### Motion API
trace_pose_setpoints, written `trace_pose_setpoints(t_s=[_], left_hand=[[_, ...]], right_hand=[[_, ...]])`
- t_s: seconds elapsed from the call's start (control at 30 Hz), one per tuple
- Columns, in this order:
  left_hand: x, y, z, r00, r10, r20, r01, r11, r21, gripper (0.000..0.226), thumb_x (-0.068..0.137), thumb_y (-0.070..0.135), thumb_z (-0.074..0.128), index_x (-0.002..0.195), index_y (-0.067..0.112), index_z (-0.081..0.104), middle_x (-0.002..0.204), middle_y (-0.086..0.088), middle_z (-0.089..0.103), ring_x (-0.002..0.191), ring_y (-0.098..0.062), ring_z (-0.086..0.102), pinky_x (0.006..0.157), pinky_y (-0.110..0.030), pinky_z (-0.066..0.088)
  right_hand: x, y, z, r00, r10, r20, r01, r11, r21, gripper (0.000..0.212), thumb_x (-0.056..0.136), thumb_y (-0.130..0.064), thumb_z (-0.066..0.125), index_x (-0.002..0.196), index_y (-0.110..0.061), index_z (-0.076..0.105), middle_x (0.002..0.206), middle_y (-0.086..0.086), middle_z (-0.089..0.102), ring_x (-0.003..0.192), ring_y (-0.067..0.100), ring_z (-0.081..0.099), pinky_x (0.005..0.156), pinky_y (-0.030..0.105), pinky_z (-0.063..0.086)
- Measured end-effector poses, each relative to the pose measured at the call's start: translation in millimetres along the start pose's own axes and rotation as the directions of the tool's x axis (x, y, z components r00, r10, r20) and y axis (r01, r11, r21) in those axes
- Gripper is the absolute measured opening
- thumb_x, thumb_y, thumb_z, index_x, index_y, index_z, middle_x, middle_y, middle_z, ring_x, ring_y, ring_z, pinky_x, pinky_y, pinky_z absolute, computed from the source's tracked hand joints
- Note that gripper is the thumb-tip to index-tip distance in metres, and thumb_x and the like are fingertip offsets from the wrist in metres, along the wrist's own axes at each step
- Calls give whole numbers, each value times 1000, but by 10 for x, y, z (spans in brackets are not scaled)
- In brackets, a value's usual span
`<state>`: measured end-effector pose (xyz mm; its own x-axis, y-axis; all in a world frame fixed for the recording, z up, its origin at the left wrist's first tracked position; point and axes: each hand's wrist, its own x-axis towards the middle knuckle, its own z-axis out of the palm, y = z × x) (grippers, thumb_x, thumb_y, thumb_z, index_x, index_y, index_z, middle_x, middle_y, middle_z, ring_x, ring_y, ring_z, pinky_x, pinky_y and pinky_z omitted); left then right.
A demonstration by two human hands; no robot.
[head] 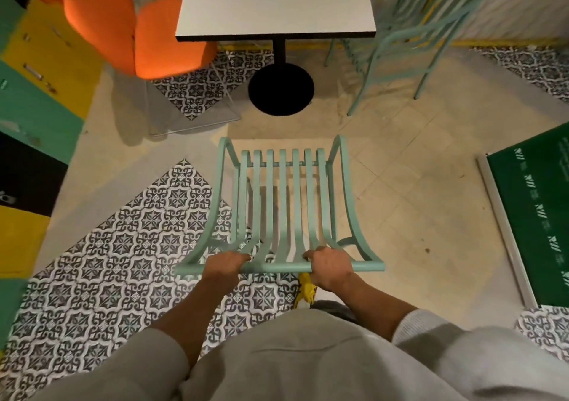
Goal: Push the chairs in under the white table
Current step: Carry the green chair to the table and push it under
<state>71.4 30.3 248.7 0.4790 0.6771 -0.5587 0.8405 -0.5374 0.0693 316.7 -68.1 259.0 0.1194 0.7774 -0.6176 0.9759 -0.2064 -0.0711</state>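
Observation:
A mint-green slatted metal chair (pixel 283 203) stands on the floor in front of me, its seat pointing toward the white table (pixel 277 3). My left hand (pixel 226 263) and my right hand (pixel 331 263) both grip the top rail of its backrest. The table stands on a black post with a round black base (pixel 280 89); a gap of floor separates the chair's front edge from that base. A second mint-green chair (pixel 397 49) stands to the right of the table, and an orange padded chair (pixel 138 28) to its left.
Green, yellow and black cabinets (pixel 37 102) line the left wall. A dark green board with a metal frame (pixel 535 210) lies at the right. The floor mixes beige tiles and patterned grey tiles. Something yellow (pixel 306 290) shows below my right hand.

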Motion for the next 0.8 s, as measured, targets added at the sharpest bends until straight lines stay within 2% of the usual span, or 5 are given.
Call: trace_pose_setpoints(t_s=[0.07,0.17,0.27,0.7,0.8], left_hand=[[100,6,-11,991,15,-131,-24,997,-69,44,98,-4,65,134,19,74,119,-14,78,104,-34,76,93,-50,62],[214,8,-136,998,-33,-54,34,999,10,41,108,14,56,144,31,66,132,-3,74,117,-24,73,107,-42,56],[364,2,-266,997,-83,9,82,996,21,45,108,17,53,145,40,60,138,1,71,124,-22,69,109,-42,52],[1195,-565,-789,994,-75,83,65,991,119,52,104,19,56,152,38,53,144,0,65,133,-25,63,112,-42,47],[1423,-766,-971,996,-39,82,28,992,126,44,103,21,57,145,34,60,139,0,69,128,-24,66,110,-43,50]], right_hand=[[120,65,-94,1000,-7,2,7,1000,4,47,96,-34,65,143,-34,64,125,2,71,110,28,71,90,40,58],[277,143,-216,1000,-6,-3,6,1000,5,47,97,-32,67,144,-34,64,124,1,71,109,27,71,89,40,58],[406,180,-347,1000,6,17,-6,1000,1,50,96,-33,67,146,-34,63,127,2,70,113,28,70,93,42,58],[1164,-61,-922,998,46,41,-47,999,5,47,95,-26,64,142,-32,64,128,2,70,115,30,70,98,45,59],[1379,-149,-1114,996,86,29,-87,995,47,45,96,-25,63,141,-33,65,127,2,71,115,29,69,99,45,59]])
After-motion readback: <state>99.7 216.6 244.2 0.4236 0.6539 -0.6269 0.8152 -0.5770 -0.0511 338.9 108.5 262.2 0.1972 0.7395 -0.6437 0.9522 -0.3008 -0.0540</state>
